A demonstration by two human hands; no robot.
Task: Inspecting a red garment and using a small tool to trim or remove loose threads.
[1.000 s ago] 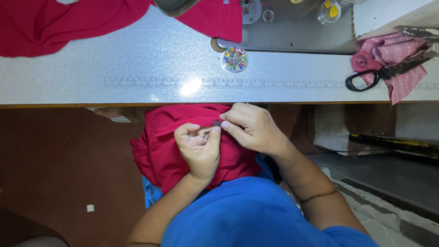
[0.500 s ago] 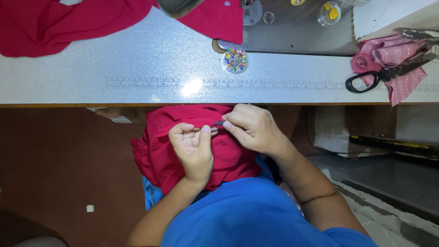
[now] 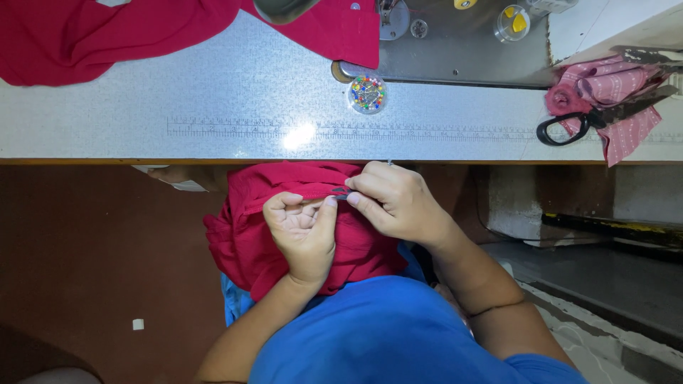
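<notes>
— Red garment (image 3: 284, 235): where is it?
— Bunched in the person's lap, just below the desk's (image 3: 213, 114) near edge.
— And the hands?
— Left hand (image 3: 304, 231) lies palm up, fingers curled on the fabric's folded edge. Right hand (image 3: 395, 203) pinches a small dark tool (image 3: 340, 192) at that edge.
— On the desk?
— More red cloth (image 3: 107, 35) at the far left corner, a round pin box (image 3: 368, 94) mid-desk, black scissors (image 3: 590, 121) on pink cloth (image 3: 612, 99) at the right edge.
</notes>
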